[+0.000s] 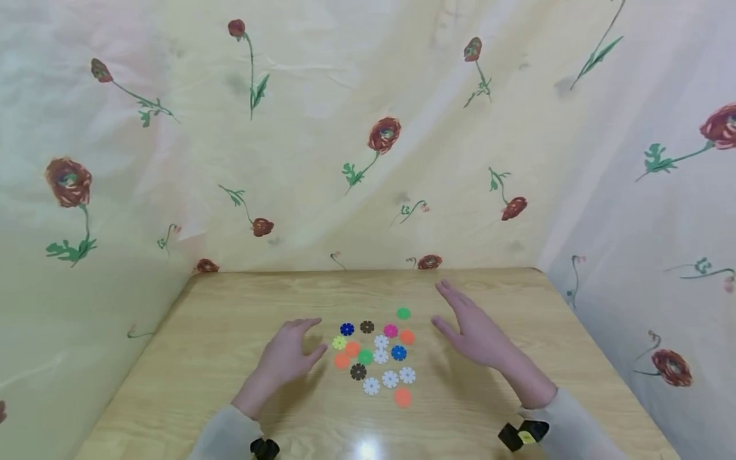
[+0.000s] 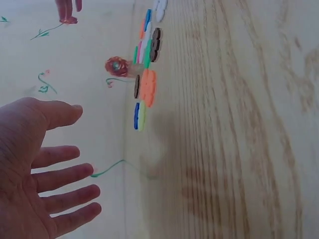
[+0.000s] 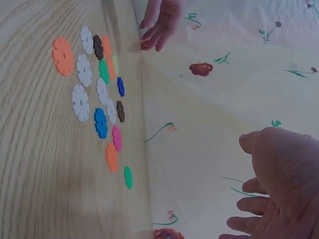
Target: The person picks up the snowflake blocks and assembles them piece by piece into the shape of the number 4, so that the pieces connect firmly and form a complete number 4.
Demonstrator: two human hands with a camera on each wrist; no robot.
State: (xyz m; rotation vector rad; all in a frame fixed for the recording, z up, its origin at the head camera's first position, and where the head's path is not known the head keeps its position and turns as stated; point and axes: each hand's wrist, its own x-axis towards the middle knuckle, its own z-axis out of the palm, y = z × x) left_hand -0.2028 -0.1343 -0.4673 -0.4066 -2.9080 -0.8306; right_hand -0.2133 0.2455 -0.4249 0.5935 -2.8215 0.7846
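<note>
Several flat notched plastic discs lie spread on the wooden table between my hands. Among them are a dark blue disc, a pink disc, a white disc, a dark brown disc and an orange disc. My left hand hovers left of the discs, nearest the yellow disc, its fingers spread and holding nothing. On the other side my right hand is held above the table, fingers extended, nearest the green disc and the orange ones. Neither hand touches a disc.
The wooden table ends at a back edge against a flower-printed cloth. That cloth also hangs along the left and right sides. Dark devices are strapped at the left wrist and the right wrist.
</note>
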